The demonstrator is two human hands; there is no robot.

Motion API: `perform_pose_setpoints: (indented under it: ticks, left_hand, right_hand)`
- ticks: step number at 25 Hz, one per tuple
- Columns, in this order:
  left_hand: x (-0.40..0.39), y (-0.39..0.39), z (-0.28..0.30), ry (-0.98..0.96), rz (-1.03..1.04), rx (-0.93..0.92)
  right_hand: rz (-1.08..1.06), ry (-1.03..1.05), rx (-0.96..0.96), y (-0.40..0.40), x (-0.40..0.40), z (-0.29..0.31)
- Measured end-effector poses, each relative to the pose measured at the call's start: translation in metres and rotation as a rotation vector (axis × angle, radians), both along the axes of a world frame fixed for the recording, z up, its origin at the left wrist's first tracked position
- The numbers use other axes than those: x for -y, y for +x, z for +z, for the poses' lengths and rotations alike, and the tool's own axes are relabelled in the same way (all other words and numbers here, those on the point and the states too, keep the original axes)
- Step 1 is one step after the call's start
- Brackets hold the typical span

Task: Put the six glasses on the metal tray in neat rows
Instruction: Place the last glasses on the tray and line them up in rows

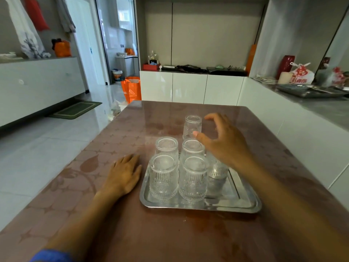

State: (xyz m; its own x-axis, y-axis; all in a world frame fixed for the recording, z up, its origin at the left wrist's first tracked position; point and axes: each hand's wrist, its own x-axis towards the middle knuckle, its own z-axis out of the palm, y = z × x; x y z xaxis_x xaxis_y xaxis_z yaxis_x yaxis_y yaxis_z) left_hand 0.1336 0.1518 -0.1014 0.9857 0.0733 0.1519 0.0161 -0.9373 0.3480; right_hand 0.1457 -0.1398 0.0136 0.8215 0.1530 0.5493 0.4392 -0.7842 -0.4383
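Observation:
A metal tray (243, 202) lies on the brown table, near the front. Several ribbed clear glasses stand upside down on it: a front left glass (163, 178), a front middle glass (193, 179), two behind them (167, 146) (192, 148), and one on the right (217, 176) partly hidden under my right wrist. One more glass (192, 125) stands on the table just beyond the tray. My right hand (224, 140) hovers beside that far glass, fingers spread, thumb close to its side, holding nothing. My left hand (124, 173) rests flat on the table left of the tray.
The table (132, 233) has a patterned brown cover; its left edge drops to a tiled floor. White cabinets stand behind and along the right, where a counter holds a second metal tray (309, 90) and bags. An orange bag (132, 88) sits on the floor.

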Motion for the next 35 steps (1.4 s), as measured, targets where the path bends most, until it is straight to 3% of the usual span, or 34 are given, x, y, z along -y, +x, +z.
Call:
perform_pose_setpoints:
  ticks: [6, 10, 14, 19, 24, 29, 35]
  left_hand:
    - [-0.006, 0.012, -0.018, 0.079, 0.034, 0.005]
    - [-0.005, 0.011, -0.016, 0.094, 0.039, 0.015]
    - [-0.003, 0.010, -0.014, 0.083, 0.036, 0.005]
    - [-0.005, 0.012, -0.014, 0.073, 0.048, -0.025]
    - [0.000, 0.004, -0.002, 0.040, 0.026, -0.027]
    - [0.012, -0.027, 0.018, -0.312, -0.022, 0.141]
    - [0.023, -0.061, 0.017, -0.459, -0.212, 0.124]
  right_hand:
    - [-0.071, -0.241, -0.391, 0.122, -0.019, 0.012]
    - [-0.063, -0.384, -0.448, 0.180, -0.036, -0.002]
    - [-0.030, -0.217, -0.464, 0.200, -0.037, -0.018]
    - [-0.070, 0.055, -0.248, 0.157, -0.014, 0.028]
    - [-0.061, 0.250, -0.038, 0.038, 0.040, 0.070]
    - [-0.099, 0.281, -0.077, -0.058, 0.071, 0.045]
    - [-0.144, 0.155, -0.203, -0.067, 0.060, -0.010]
